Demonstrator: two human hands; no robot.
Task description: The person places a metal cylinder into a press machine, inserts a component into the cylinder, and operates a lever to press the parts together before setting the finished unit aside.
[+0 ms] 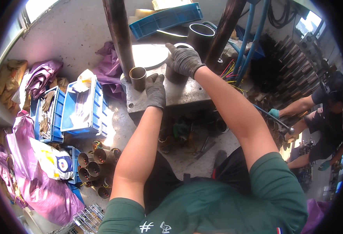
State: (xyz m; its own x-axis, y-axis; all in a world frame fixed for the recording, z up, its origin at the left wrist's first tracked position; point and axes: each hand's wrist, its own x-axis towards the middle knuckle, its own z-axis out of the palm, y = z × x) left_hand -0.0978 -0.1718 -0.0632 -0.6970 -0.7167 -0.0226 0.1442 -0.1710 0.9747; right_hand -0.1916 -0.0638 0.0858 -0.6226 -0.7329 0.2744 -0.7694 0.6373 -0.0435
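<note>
A grey work glove covers my right hand point(186, 60), which curls over the rim of a dark metal cylinder point(176, 77) standing on the metal block point(183, 95). Also gloved, my left hand point(156, 93) is beside a shorter metal tube point(138, 80) at the block's left corner. Its fingers reach forward and slightly apart along the tube's right side; whether they touch it is hard to see. The short tube stands upright with its open end up. Behind my hands a round pale plate point(150, 54) lies in bright light.
Two thick posts point(119, 35) point(225, 33) rise beyond the block. Another dark cylinder point(201, 35) and a blue tray point(167, 19) are behind. At left sit blue crates point(82, 107) and bundled tubes point(93, 168). On the right, a person point(319, 109) holds a long rod point(271, 117).
</note>
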